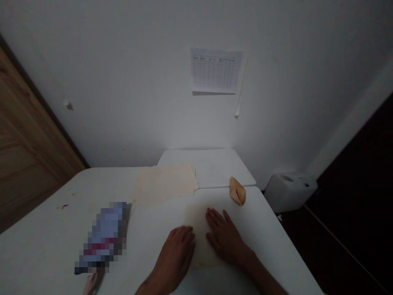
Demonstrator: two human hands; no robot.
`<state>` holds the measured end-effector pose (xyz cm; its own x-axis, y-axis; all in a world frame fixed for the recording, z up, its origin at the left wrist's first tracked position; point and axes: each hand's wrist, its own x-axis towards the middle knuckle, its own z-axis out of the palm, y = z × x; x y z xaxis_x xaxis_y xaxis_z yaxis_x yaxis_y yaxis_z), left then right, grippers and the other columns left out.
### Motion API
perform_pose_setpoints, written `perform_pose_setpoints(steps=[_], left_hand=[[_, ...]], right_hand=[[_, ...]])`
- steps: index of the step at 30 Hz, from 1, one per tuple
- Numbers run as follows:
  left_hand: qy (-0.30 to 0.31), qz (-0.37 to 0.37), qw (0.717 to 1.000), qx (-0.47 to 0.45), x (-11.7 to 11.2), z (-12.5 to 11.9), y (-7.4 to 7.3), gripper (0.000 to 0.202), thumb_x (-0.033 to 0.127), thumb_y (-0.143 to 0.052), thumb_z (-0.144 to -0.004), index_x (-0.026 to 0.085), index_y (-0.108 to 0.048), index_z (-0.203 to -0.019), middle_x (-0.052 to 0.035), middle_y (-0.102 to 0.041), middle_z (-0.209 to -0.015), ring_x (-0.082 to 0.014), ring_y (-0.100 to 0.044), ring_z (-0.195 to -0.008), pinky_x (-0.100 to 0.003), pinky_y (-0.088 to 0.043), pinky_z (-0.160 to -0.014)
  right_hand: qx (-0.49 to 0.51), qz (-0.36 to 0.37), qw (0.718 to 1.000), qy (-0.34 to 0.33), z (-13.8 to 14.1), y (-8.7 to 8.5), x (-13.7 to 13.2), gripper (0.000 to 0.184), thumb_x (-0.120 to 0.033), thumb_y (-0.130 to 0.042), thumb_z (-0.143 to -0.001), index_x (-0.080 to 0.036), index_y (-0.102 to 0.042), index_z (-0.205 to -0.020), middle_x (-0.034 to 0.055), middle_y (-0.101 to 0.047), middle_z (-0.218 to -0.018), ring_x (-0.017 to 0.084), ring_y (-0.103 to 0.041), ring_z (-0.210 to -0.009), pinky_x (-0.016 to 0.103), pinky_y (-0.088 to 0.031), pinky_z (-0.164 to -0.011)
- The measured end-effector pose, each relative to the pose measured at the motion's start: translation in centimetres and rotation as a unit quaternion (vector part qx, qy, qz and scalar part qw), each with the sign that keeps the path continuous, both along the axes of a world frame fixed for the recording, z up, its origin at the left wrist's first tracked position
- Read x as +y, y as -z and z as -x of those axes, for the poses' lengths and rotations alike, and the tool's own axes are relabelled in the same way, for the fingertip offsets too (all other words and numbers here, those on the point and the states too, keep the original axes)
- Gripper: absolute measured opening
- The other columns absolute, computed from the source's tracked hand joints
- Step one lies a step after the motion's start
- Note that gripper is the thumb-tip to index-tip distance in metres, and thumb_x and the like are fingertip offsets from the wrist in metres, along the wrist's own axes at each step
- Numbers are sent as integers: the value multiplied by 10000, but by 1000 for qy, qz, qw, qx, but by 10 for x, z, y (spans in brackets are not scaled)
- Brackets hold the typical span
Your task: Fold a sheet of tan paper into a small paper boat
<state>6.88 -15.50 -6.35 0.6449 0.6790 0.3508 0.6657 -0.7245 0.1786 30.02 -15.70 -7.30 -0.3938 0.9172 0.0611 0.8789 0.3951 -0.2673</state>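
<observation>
A pale cream sheet of paper point(201, 256) lies flat on the white table point(147, 246) in front of me. My right hand point(227, 237) rests palm down on the sheet's right part, its fingers stretched out and slightly apart. On the left edge lies my left hand point(178, 254), palm down, its fingers bent a little and the fingertips touching the paper. No object shows in either hand. Beyond my right hand sits a small folded tan paper shape point(237, 191), pointed at its ends, near the table's right edge.
More cream sheets point(167, 184) lie farther back on the left. A blurred-out blue and red item point(106, 231) rests at the left. A second white tabletop point(208, 166) meets the wall, where a printed chart point(215, 71) hangs. A white plastic container point(290, 192) stands right of the table.
</observation>
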Motion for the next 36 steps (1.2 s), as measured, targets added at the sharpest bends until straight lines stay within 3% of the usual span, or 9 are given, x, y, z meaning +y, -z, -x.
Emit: perform_pose_setpoints(steps=[3, 9, 12, 15, 19, 22, 25, 28, 36], left_hand=[[-24, -36, 999, -7, 24, -18, 12, 342, 218, -388, -958, 156, -559, -1248, -136, -501, -1401, -268, -481, -1274, -470, -442, -1028], [44, -20, 996, 74, 58, -24, 14, 473, 288, -345, -978, 230, -351, -1447, -58, -355, -1518, -213, -323, -1389, -454, -258, -1141], [25, -25, 996, 77, 50, -15, 10, 468, 366, -365, -981, 227, -391, -1426, -83, -390, -1496, -249, -366, -1360, -461, -286, -1117], [-28, -37, 995, 92, 29, -13, 5, 426, 396, -419, -957, 202, -509, -1326, -129, -541, -1346, -292, -514, -1208, -480, -382, -1034], [-68, -47, 992, 96, 10, -24, 6, 285, 285, -425, -943, 178, -626, -1114, -138, -637, -1147, -292, -591, -1063, -469, -456, -940], [-79, -48, 992, 80, 14, -35, 14, 282, 183, -381, -937, 170, -646, -1033, -133, -622, -1204, -279, -570, -1127, -457, -438, -973], [-73, -64, 993, 63, 25, -40, 27, 417, 206, -369, -936, 118, -490, -1326, -152, -476, -1420, -271, -462, -1285, -435, -397, -1034], [-66, -70, 993, 73, 30, -40, 35, 506, 283, -350, -952, 117, -371, -1429, -137, -415, -1473, -267, -366, -1363, -455, -332, -1089], [7, -78, 992, 101, 34, -24, 26, 562, 360, -312, -984, 149, -233, -1499, -98, -318, -1529, -232, -261, -1416, -439, -240, -1146]], right_hand=[[2, -7, 1000, -6, -1, -2, 1, 598, -465, -279, -1000, -181, -174, -1515, 79, -175, -1567, 228, -140, -1443, 491, -40, -1174], [12, 1, 1000, -28, -15, -4, 13, 717, -510, -424, -940, -152, -179, -1512, 94, -227, -1554, 216, -182, -1435, 460, -94, -1179], [16, -16, 999, 35, -25, -2, 21, 724, -477, -523, -893, -151, -271, -1488, 107, -277, -1537, 240, -230, -1420, 465, -154, -1169], [29, -67, 991, 110, -29, -1, 24, 550, -339, -529, -892, -150, -442, -1401, 114, -389, -1483, 258, -327, -1373, 458, -233, -1145], [71, -107, 986, 107, -15, 3, 17, 377, -243, -420, -932, -176, -585, -1265, 92, -523, -1379, 222, -464, -1271, 400, -352, -1091], [72, -97, 990, 68, 0, 10, 10, 401, -226, -379, -948, -170, -562, -1300, 84, -519, -1388, 205, -447, -1292, 374, -351, -1098], [43, -91, 993, 61, 9, 14, 5, 448, -234, -328, -970, -157, -468, -1389, 83, -425, -1465, 208, -356, -1362, 390, -291, -1133], [14, -77, 995, 58, 9, 11, 5, 498, -282, -335, -972, -155, -368, -1452, 87, -321, -1520, 225, -302, -1391, 403, -253, -1143], [-8, -51, 999, 10, 7, 6, 17, 535, -342, -295, -990, -155, -269, -1491, 75, -251, -1549, 215, -191, -1431, 438, -136, -1173]])
